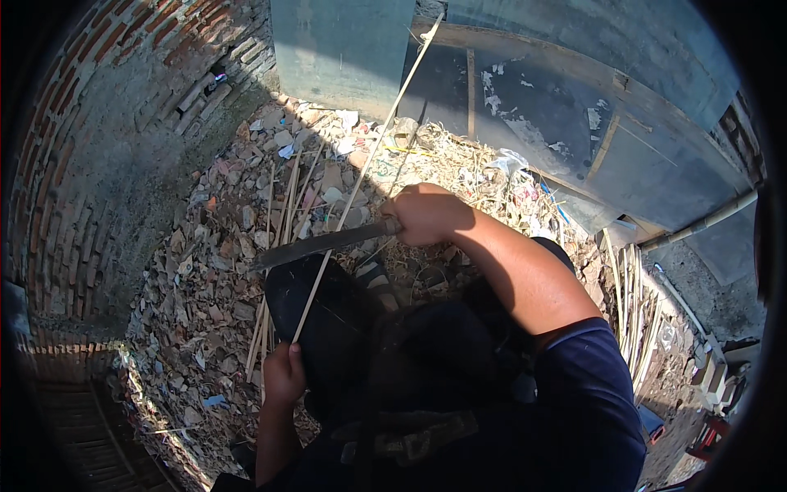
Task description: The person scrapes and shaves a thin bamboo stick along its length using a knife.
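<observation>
Your left hand (284, 375) has fingers closed round the near end of the long, pale bamboo strip (368, 166), slanting away rightward; your right hand (428, 215) grips the dark, long-bladed knife (361, 235) crosswise.

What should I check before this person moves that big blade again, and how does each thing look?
1. Left hand grips the long, thin, pale bamboo-like strip: ok.
2. Right hand grips the long, dark metal knife: ok.
3. Left hand apart from the blade: ok.
4. Dark-clothed left knee clear of the blade: not ok; they overlap in this view.
5. Blade touching the strip: cannot tell; they cross.
</observation>
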Demonstrator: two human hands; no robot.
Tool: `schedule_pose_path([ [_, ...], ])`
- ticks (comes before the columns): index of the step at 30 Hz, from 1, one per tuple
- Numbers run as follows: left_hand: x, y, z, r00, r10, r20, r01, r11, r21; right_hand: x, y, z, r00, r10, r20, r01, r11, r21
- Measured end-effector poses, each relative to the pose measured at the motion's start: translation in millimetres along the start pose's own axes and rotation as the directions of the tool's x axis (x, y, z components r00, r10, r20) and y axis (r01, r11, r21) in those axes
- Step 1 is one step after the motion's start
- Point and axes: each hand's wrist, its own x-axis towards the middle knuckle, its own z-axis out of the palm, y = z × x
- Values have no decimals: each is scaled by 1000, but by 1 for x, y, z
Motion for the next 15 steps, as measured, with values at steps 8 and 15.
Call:
schedule_pose_path([
  [8, -4, 0, -1, 1000, -9, 7, 9, 1000, 20, 1, 72, -19, 792, 587, -170, -519, 793, 320],
  [15, -5, 1, 1, 1000, 9, -14, -9, 998, -55, -8, 33, -42, 761, 612, -214, -562, 787, 254],
])
